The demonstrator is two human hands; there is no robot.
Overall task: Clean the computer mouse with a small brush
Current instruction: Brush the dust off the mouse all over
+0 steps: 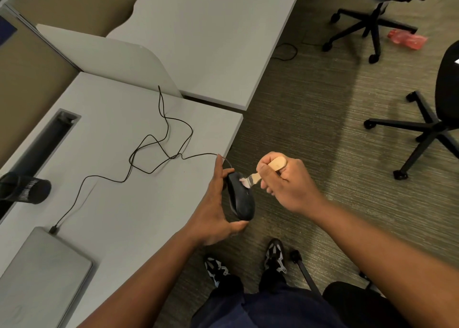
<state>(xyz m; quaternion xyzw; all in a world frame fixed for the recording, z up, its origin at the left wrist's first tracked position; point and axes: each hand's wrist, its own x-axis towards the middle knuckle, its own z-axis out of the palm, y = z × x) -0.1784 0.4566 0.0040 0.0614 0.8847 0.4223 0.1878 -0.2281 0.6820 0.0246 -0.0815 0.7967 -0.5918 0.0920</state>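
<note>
The person's shoes (274, 255) stood on the carpet below the hands. The left hand (218, 208) gripped the black computer mouse (242, 198) just off the desk (111, 129) edge, thumb under its rear end and fingers along its far side. The right hand (285, 181) curled round the wooden handle of the small brush (258, 176), whose pale bristles touched the mouse's front. The mouse cable (159, 151) looped across the desk to a closed laptop (42, 275). Beyond, office chairs (372, 22) stood on the carpet.
</note>
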